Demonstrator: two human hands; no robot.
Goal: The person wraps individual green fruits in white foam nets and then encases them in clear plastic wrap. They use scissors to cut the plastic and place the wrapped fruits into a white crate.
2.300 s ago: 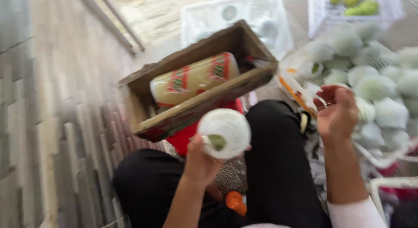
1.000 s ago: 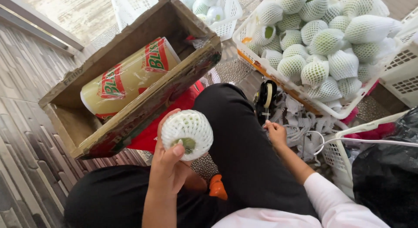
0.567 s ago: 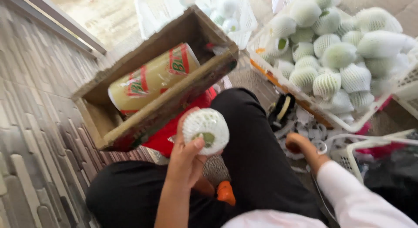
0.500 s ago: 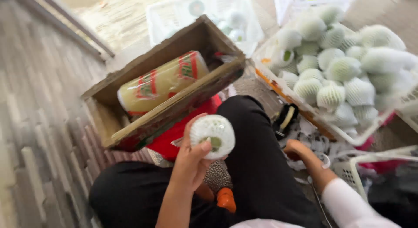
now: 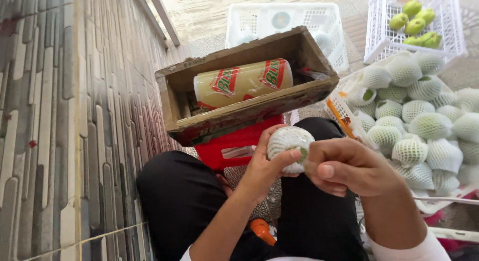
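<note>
My left hand (image 5: 262, 169) holds a green fruit wrapped in white foam netting (image 5: 288, 144) over my lap. My right hand (image 5: 347, 166) has come up against the same fruit, its fingertips pinching at the net's open end where green skin shows. Both hands are above my black-trousered knees (image 5: 189, 191). Just beyond them stands a wooden box (image 5: 244, 109) with a large yellow plastic-wrapped roll (image 5: 242, 81) lying inside.
A white crate (image 5: 344, 111) at my right is heaped with several net-wrapped fruits. Another white crate (image 5: 379, 36) behind it holds bare green fruits; a third white crate (image 5: 279, 19) sits beyond the box. A red stool (image 5: 234, 146) is under the box. An orange object (image 5: 262, 231) lies between my legs.
My right hand has risen from the pile of things beside my right leg and joined the left hand on the netted fruit. The camera has tilted toward the crates.
</note>
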